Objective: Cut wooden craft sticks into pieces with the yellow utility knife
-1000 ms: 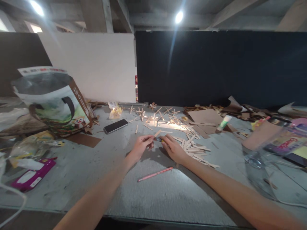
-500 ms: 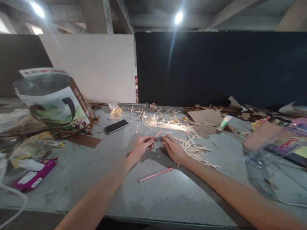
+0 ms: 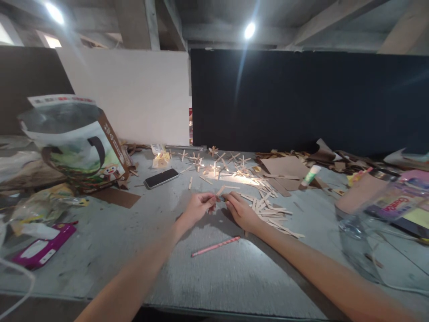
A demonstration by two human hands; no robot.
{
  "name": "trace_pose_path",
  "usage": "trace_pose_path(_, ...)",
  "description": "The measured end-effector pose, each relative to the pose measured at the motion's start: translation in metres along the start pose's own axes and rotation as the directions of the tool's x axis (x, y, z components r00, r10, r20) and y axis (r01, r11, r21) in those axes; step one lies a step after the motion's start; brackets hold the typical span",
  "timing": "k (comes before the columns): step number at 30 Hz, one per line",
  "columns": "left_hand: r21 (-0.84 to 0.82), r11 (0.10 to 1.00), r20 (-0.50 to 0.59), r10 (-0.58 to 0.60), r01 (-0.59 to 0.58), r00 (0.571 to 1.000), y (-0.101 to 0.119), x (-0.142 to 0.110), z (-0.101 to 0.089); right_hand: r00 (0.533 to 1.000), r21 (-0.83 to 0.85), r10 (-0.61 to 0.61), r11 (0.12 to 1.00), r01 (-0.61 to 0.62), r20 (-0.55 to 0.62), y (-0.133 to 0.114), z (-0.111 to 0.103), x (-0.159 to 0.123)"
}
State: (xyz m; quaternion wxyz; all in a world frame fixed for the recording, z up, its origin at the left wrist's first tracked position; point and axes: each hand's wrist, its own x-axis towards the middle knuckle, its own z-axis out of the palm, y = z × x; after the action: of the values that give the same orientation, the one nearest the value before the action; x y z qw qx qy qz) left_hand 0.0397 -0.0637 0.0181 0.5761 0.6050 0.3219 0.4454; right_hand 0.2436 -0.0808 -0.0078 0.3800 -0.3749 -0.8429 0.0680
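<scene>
My left hand (image 3: 197, 207) and my right hand (image 3: 240, 210) meet over the middle of the grey table (image 3: 214, 273), fingertips almost touching. Between them they pinch a short wooden craft stick (image 3: 220, 191) that points up and away; a small dark item at my right fingertips is too small to name. A loose heap of flat wooden sticks (image 3: 271, 212) lies just right of my right hand. Farther back, several sticks glued into star shapes (image 3: 219, 162) are spread out. A pink pencil (image 3: 215, 246) rests on the table below my hands.
A black phone (image 3: 161, 178) lies left of the stars. A big printed bag (image 3: 75, 141) stands at the left, a magenta packet (image 3: 42, 250) near the left edge. A glue stick (image 3: 310, 175) and brown card pieces (image 3: 284, 167) lie at the back right; a clear jar (image 3: 385, 214) at the right.
Both hands stay pinched on the stick in nearly the same place. The view has shifted slightly, nothing else on the table has moved.
</scene>
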Motion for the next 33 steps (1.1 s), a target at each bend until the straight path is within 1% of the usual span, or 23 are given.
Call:
trace_pose_path(4, 0.005, 1.0, 0.018, 0.003, -0.003, 1.0, 0.0018, -0.0006, 0.001, 1.0, -0.014, -0.015, 1.0, 0.015, 0.002, 0.0007, 0.0008, 0.0009)
trace_pose_path(11, -0.021, 1.0, -0.007, 0.006, -0.006, 1.0, 0.0038, -0.0024, 0.0013, 1.0, -0.008, 0.008, 1.0, -0.008, -0.028, 0.006, 0.0029, 0.0001)
trace_pose_path(15, 0.039, 0.999, 0.003, 0.032, -0.032, 0.999, 0.004, -0.003, -0.0005, 1.0, -0.021, 0.007, 1.0, -0.007, -0.021, 0.008, 0.0035, -0.0006)
trace_pose_path(19, 0.106, 0.994, 0.06, 0.028, -0.035, 0.998, 0.0031, -0.0042, -0.0004, 0.999, -0.023, -0.025, 0.999, 0.024, -0.029, 0.0076, 0.0038, -0.0005)
trace_pose_path(25, 0.014, 0.999, 0.029, 0.03, -0.03, 0.999, 0.001, -0.0062, 0.0034, 0.999, -0.005, -0.018, 1.0, 0.018, -0.048, 0.0071, 0.0018, -0.0001)
trace_pose_path(30, 0.132, 0.991, 0.069, 0.02, -0.029, 0.997, 0.0008, -0.008, -0.0005, 0.999, -0.013, -0.045, 0.999, 0.044, -0.03, 0.0096, 0.0025, -0.0012)
trace_pose_path(33, 0.12, 0.993, 0.068, 0.016, -0.024, 0.998, -0.0021, -0.0082, -0.0007, 0.999, -0.008, -0.044, 0.999, 0.044, -0.028, 0.0095, 0.0026, -0.0012)
